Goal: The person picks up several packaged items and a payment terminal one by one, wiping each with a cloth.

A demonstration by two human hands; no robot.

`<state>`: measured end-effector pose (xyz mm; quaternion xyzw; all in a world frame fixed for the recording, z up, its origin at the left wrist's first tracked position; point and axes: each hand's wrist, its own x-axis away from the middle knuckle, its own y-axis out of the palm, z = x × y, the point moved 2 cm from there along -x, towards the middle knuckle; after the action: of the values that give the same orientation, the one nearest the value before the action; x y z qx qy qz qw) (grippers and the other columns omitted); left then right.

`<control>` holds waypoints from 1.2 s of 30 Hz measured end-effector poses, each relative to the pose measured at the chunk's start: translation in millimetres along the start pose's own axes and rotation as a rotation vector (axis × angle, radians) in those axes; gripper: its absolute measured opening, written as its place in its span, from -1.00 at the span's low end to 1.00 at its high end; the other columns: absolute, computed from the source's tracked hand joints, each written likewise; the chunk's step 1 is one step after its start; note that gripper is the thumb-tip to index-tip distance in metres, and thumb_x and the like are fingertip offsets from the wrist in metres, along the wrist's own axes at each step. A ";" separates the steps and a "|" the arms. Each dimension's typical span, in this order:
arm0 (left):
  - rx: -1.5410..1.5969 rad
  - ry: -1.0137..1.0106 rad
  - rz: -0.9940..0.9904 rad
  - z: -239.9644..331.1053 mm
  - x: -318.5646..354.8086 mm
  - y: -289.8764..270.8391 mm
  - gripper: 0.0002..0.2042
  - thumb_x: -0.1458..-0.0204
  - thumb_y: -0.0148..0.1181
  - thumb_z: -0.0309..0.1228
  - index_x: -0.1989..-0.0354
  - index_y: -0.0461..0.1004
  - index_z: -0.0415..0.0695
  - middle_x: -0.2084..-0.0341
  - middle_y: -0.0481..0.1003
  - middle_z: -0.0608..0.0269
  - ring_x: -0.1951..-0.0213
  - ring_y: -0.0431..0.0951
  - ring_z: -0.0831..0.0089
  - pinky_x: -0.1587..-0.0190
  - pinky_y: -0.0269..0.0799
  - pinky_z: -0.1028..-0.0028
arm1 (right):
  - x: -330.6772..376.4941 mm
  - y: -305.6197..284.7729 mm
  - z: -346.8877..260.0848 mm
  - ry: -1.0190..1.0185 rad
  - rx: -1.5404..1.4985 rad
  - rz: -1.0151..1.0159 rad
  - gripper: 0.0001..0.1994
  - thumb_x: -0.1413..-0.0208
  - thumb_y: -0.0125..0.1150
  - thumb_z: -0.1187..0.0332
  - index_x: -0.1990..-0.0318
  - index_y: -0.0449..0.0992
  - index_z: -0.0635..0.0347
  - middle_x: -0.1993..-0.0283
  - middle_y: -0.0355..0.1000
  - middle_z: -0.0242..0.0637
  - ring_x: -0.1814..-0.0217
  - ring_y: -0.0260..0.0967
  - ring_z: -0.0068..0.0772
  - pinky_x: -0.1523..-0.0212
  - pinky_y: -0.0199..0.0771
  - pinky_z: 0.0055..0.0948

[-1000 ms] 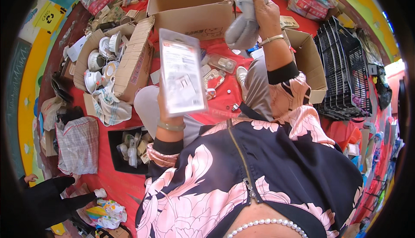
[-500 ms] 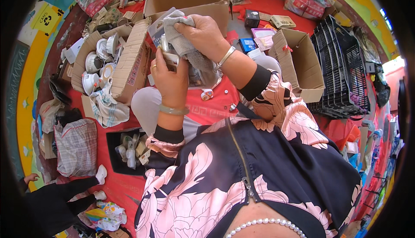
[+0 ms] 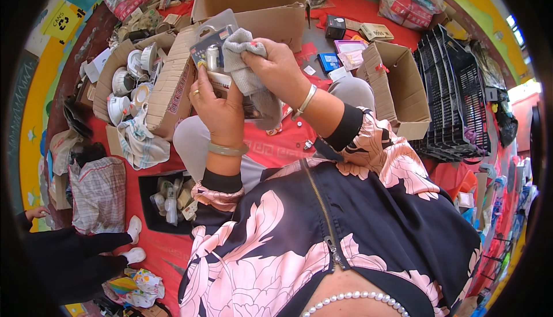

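A clear plastic blister pack [image 3: 214, 32] with a dark printed card and a silver cylindrical item inside is held upright over my lap. My left hand [image 3: 218, 109] grips it from its near left side, thumb and fingers at its edges. My right hand [image 3: 281, 70] is closed on a bunched grey cloth [image 3: 246, 66], which lies against the pack's right side. Part of the pack, and what else it contains, is hidden behind the cloth and my fingers.
A large open carton [image 3: 247, 0] stands ahead. A carton of white round lamp fittings [image 3: 121, 82] is at left, with a striped cloth [image 3: 143, 138] over its edge. At right are another carton [image 3: 403, 86] and a black plastic crate [image 3: 452, 98]. Someone in dark clothes [image 3: 69, 265] is at lower left.
My right hand and the cloth have shifted slightly right and down, uncovering more of the pack's front. My left hand and the pack have moved a little left.
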<state>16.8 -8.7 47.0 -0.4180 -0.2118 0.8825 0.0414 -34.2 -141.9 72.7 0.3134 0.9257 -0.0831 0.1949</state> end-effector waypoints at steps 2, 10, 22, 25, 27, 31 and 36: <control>0.008 0.031 0.011 1.9 -1.6 -1.0 -0.34 0.10 0.25 -0.16 -0.10 0.23 -0.38 0.16 0.35 -0.09 0.09 0.32 0.05 -0.02 0.20 0.23 | 6.5 0.3 -3.0 0.002 -0.038 0.003 -0.81 -0.01 0.12 0.36 0.34 0.47 0.34 0.51 0.45 -0.07 0.51 0.38 -0.40 0.41 0.37 -0.39; 0.110 0.001 0.016 13.3 -6.9 -10.4 -0.31 0.07 0.24 -0.13 -0.13 0.20 -0.38 0.14 0.34 -0.07 0.07 0.31 0.09 -0.03 0.20 0.27 | 25.7 -2.5 -14.5 0.083 -0.197 -0.006 -0.86 -0.02 0.08 0.42 0.35 0.46 0.35 0.53 0.42 -0.31 0.45 0.23 -0.67 0.42 0.33 -0.51; 0.278 0.036 -0.124 5.0 -7.6 -7.1 -0.32 0.03 0.23 -0.22 -0.17 0.13 -0.41 0.04 0.27 -0.11 0.01 0.28 0.12 -0.08 0.17 0.32 | 16.5 -20.4 -23.8 0.186 -0.293 -0.122 -0.84 0.01 0.08 0.45 0.29 0.51 0.34 0.46 0.41 -0.50 0.42 0.22 -0.75 0.42 0.33 -0.63; 0.284 0.068 -0.068 9.9 -9.9 -12.2 -0.36 0.01 0.22 -0.27 -0.16 0.14 -0.41 0.04 0.27 -0.12 -0.01 0.29 0.11 -0.09 0.17 0.33 | 18.8 -16.6 -24.1 0.169 -0.287 -0.092 -0.84 0.02 0.08 0.45 0.31 0.50 0.34 0.50 0.40 -0.49 0.44 0.21 -0.75 0.45 0.32 -0.62; 0.229 0.090 -0.037 10.4 -10.8 -13.2 -0.40 -0.02 0.20 -0.32 -0.16 0.16 -0.41 0.07 0.27 0.01 0.05 0.33 0.30 -0.01 0.24 0.43 | 22.8 -15.7 -25.6 0.141 -0.225 -0.081 -0.85 0.02 0.08 0.44 0.33 0.49 0.33 0.53 0.38 -0.47 0.45 0.20 -0.75 0.46 0.33 -0.59; 0.331 -0.017 0.037 6.9 -16.7 -15.7 -0.44 -0.05 0.17 -0.32 -0.14 0.17 -0.41 0.06 0.26 0.08 0.10 0.36 0.42 0.05 0.29 0.51 | 44.8 -6.9 -16.1 0.149 -0.182 -0.119 -0.86 0.04 0.07 0.44 0.34 0.47 0.32 0.51 0.42 -0.33 0.47 0.29 -0.62 0.42 0.36 -0.53; 0.506 -0.101 0.106 10.1 -20.3 -17.5 -0.50 -0.10 0.09 -0.29 -0.12 0.21 -0.38 0.12 0.31 0.16 0.14 0.37 0.48 0.08 0.30 0.54 | 57.5 -7.5 -25.7 -0.205 0.239 -0.094 -0.75 0.08 0.14 0.47 0.17 0.46 0.26 0.29 0.43 -0.11 0.31 0.42 -0.23 0.26 0.39 -0.40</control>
<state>20.5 -1.3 74.4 -0.3604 0.0363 0.9280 0.0877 -88.6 -109.1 72.6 0.2806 0.8981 -0.2334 0.2456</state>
